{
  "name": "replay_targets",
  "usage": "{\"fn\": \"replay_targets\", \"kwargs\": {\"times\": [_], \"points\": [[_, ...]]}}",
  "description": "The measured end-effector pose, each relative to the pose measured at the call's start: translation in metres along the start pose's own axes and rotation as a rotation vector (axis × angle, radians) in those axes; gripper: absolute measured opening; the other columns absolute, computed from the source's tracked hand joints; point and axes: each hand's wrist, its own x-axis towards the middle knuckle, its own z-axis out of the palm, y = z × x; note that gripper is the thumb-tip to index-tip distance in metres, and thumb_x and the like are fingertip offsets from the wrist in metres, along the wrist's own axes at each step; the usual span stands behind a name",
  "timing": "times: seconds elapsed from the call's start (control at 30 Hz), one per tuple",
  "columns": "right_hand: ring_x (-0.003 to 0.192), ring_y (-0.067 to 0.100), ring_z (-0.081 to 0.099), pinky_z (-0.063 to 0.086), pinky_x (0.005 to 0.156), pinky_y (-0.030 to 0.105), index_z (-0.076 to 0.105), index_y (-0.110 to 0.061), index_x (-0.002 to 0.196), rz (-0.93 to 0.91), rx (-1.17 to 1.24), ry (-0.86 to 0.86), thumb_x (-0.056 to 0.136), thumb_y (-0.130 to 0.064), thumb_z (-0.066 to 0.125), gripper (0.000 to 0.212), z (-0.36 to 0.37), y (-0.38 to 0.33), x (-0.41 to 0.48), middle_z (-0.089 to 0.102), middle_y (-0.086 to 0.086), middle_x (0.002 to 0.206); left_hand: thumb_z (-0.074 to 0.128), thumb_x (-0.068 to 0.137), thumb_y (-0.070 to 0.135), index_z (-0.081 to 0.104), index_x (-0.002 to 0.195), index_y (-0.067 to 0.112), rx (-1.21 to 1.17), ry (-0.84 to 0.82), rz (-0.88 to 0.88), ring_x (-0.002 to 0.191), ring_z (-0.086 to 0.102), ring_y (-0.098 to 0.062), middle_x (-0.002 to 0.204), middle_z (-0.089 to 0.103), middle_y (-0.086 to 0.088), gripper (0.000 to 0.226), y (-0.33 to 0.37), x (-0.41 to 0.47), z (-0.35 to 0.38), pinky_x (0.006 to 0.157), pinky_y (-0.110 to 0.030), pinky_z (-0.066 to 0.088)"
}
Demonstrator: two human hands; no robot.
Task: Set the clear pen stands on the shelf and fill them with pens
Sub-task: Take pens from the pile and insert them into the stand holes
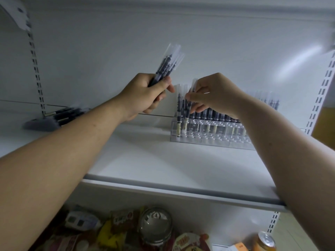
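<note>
A clear pen stand (210,135) sits on the white shelf (163,165), right of centre against the back wall, with several dark wrapped pens standing in its rear rows. My left hand (145,95) grips a bundle of wrapped pens (168,64) that point up and to the right, just left of the stand. My right hand (213,95) pinches a single wrapped pen (189,105) above the stand's left end; its lower tip reaches into the stand. My right forearm hides the stand's right part.
A loose pile of dark pens (67,115) lies on the shelf at the far left beside a slotted upright (36,69). Another slotted upright (320,91) stands at the right. Below the shelf edge are snack packets (119,225), a glass jar (155,225) and a can (265,240).
</note>
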Motion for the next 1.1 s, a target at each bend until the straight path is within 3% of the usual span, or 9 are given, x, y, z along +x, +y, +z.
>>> {"fn": "replay_targets", "kwargs": {"times": [0.27, 0.57, 0.63, 0.73, 0.8, 0.97, 1.1], "points": [[0.074, 0.016, 0.079, 0.066, 0.079, 0.039, 0.072, -0.002, 0.092, -0.113, -0.148, -0.013, 0.097, -0.024, 0.073, 0.023, 0.005, -0.006, 0.0, 0.079, 0.004, 0.081, 0.048, 0.113, 0.03, 0.067, 0.104, 0.006, 0.022, -0.016, -0.018, 0.046, 0.029, -0.012, 0.066, 0.045, 0.0, 0.033, 0.003, -0.002, 0.001, 0.042, -0.024, 0.024], [0.075, 0.016, 0.08, 0.066, 0.078, 0.036, 0.07, 0.003, 0.094, -0.015, -0.096, -0.041, 0.099, -0.022, 0.071, 0.026, 0.002, 0.003, 0.004, 0.079, 0.011, 0.078, 0.048, 0.113, 0.03, 0.067, 0.1, 0.008, 0.05, -0.025, -0.014, 0.046, 0.03, -0.012, 0.066, 0.045, 0.001, 0.032, 0.001, -0.002, 0.001, 0.043, -0.024, 0.025], [0.079, 0.018, 0.081, 0.066, 0.08, 0.04, 0.068, 0.005, 0.096, 0.042, -0.091, -0.103, 0.1, -0.021, 0.071, 0.026, 0.003, 0.004, 0.003, 0.08, 0.009, 0.077, 0.048, 0.113, 0.029, 0.067, 0.1, 0.009, 0.051, -0.031, -0.008, 0.047, 0.029, -0.012, 0.066, 0.045, 0.002, 0.031, 0.001, -0.003, 0.001, 0.043, -0.024, 0.025], [0.078, 0.02, 0.081, 0.063, 0.089, 0.056, 0.066, 0.007, 0.096, 0.062, -0.085, -0.119, 0.099, -0.021, 0.072, 0.029, 0.005, 0.004, 0.002, 0.08, 0.011, 0.077, 0.048, 0.113, 0.029, 0.067, 0.101, 0.008, 0.059, -0.038, -0.013, 0.048, 0.029, -0.013, 0.066, 0.045, 0.001, 0.031, 0.001, -0.003, 0.0, 0.044, -0.025, 0.024], [0.075, 0.019, 0.08, 0.063, 0.088, 0.055, 0.066, 0.007, 0.094, 0.058, -0.09, -0.108, 0.099, -0.02, 0.072, 0.028, 0.006, 0.003, 0.002, 0.08, 0.012, 0.077, 0.048, 0.113, 0.029, 0.067, 0.102, 0.007, 0.064, -0.038, -0.016, 0.048, 0.029, -0.013, 0.066, 0.045, 0.001, 0.031, 0.001, -0.003, 0.001, 0.044, -0.025, 0.024], [0.077, 0.02, 0.08, 0.063, 0.085, 0.053, 0.073, -0.01, 0.078, -0.001, -0.259, -0.099, 0.094, -0.038, 0.076, 0.033, 0.0, -0.001, -0.002, 0.079, -0.004, 0.071, 0.048, 0.113, 0.03, 0.064, 0.106, 0.008, 0.036, -0.05, -0.062, 0.049, 0.026, -0.012, 0.067, 0.034, 0.002, 0.028, 0.003, -0.004, 0.001, 0.045, -0.024, 0.02], [0.074, 0.023, 0.078, 0.064, 0.08, 0.05, 0.076, -0.023, 0.083, -0.042, -0.279, 0.008, 0.085, -0.055, 0.079, 0.031, -0.006, -0.008, -0.007, 0.078, -0.007, 0.069, 0.047, 0.113, 0.025, 0.06, 0.107, 0.01, -0.108, -0.153, -0.139, 0.05, 0.021, -0.01, 0.071, 0.032, 0.002, 0.021, 0.006, -0.006, -0.003, 0.044, -0.021, 0.015]]}}
